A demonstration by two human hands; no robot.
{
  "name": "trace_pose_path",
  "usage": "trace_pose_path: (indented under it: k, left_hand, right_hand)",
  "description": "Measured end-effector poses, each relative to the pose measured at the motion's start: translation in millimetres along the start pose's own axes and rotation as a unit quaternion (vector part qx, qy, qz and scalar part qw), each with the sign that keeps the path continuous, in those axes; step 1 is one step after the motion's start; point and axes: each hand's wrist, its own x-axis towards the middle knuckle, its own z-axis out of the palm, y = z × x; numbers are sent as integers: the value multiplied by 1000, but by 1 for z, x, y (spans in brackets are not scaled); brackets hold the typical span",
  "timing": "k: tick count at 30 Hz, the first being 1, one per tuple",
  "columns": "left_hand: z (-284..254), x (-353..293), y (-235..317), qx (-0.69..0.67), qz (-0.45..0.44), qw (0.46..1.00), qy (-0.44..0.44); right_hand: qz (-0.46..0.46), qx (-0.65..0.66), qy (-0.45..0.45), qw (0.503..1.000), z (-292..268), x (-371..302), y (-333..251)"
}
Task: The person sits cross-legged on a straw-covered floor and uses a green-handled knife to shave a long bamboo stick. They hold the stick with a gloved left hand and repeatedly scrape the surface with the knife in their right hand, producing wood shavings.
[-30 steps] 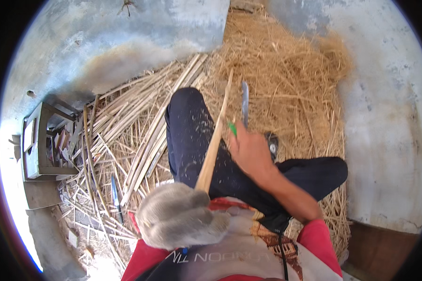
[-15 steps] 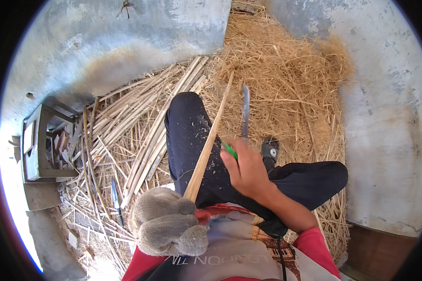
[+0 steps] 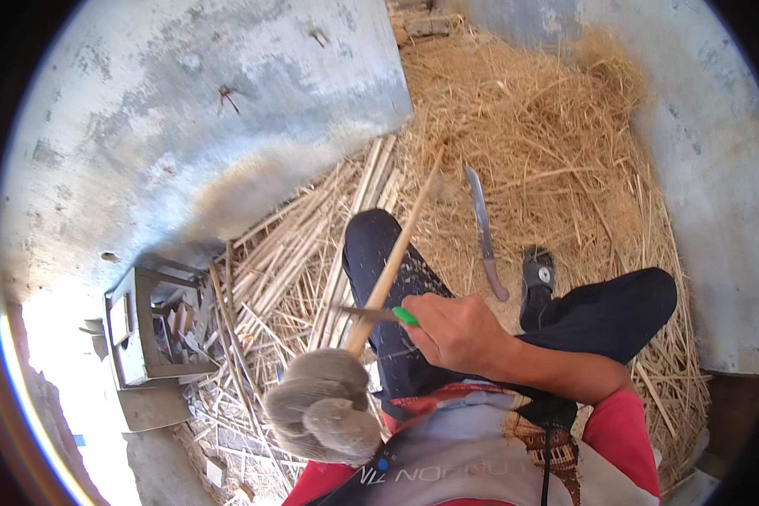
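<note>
My left hand (image 3: pixel 325 409), in a thick grey knitted glove, is closed around the near end of a long pale strip of split bamboo or wood (image 3: pixel 406 236). The strip slants away over my left thigh, narrowing toward its far end. Bare and closed, my right hand (image 3: pixel 464 337) grips a knife (image 3: pixel 405 316) by its green handle. Its blade points left and lies across the strip just beyond the glove. Pale shavings dot the dark trousers (image 3: pixel 371 244). The glove hides the strip's near end.
A machete (image 3: pixel 482 221) with a brown handle lies on the floor, near my shoe (image 3: pixel 538 282). Fine shavings (image 3: pixel 523 126) heap up ahead. Long split strips (image 3: pixel 299 244) are piled at left, beside a wooden box-like frame (image 3: pixel 156 325). Grey walls (image 3: pixel 194 110) stand around.
My right hand has brought the knife back toward the glove, and its blade now crosses the strip. The machete's handle has come into sight. The whole view has shifted.
</note>
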Motion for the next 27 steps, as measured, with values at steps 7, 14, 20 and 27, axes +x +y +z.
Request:
trace_pose_path:
  k: [7, 14, 20, 27]
  left_hand:
    - [14, 22, 28, 54, -16, 995, -81]
    - [34, 11, 32, 9, -55, 997, -50]
    - [41, 7, 41, 38, -109, 993, 27]
    - [24, -3, 29, 55, -113, 992, -11]
  right_hand:
    - [198, 52, -35, 978, -19, 10, 37]
    - [113, 94, -35, 989, -34, -3, -5]
    - [140, 61, -74, 986, -37, 1, -8]
    - [198, 31, -43, 979, -27, 2, 18]
